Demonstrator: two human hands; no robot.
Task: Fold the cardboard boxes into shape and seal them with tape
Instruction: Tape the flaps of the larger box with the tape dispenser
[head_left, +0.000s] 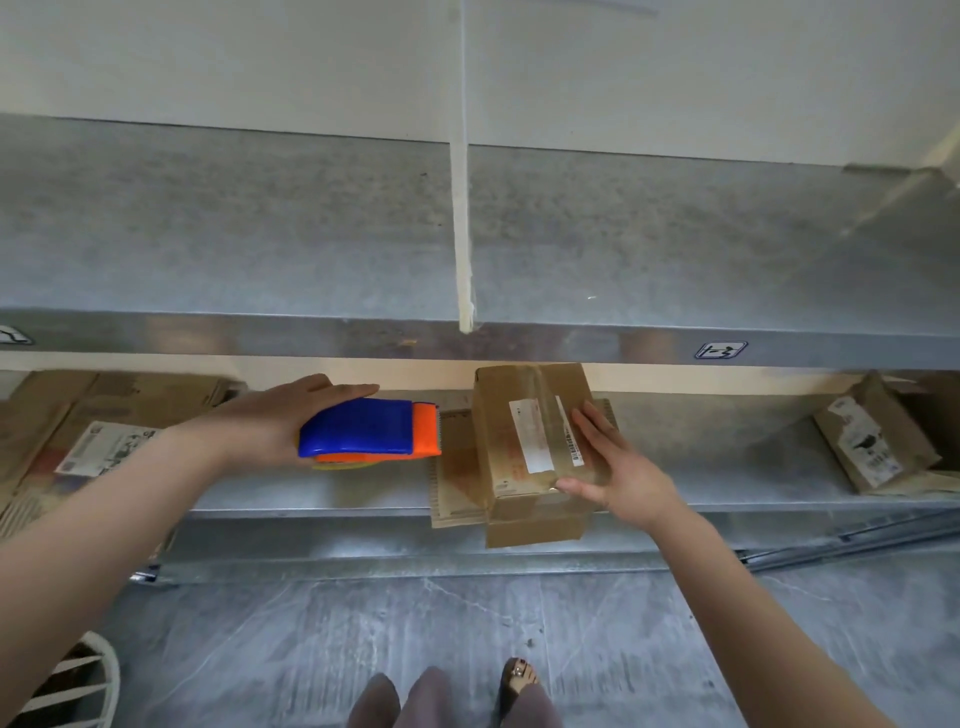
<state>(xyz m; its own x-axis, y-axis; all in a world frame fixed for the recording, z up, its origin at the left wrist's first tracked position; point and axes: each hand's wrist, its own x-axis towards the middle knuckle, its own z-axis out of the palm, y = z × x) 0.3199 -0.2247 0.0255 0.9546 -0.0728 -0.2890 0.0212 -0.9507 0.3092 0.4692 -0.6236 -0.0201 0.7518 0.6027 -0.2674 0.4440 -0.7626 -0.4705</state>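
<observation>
At the far left a stack of flattened cardboard (78, 415) lay on the lower metal shelf (311, 493). The left arm reached forward from the lower left, forearm angled up toward the shelf, wrist roughly straight. The left hand (270, 421) grasped the blue and orange tape dispenser (363, 428) from its rear end, fingers laid along the top and far side, the orange toothed end pointing right toward the box. The dispenser was held above the shelf, just left of a flat cardboard sheet (454, 483).

That sheet lay under the folded cardboard box (519, 441), which stood on the shelf with its near end overhanging the front edge; a white label ran along its top. The right arm came in from the lower right. The right hand (623, 467) rested on the box's right side, unclenched, fingers straight and flat on the top, thumb against the near upper corner.

Further right, well apart, another opened box (872, 441) sat tilted on the shelf.
</observation>
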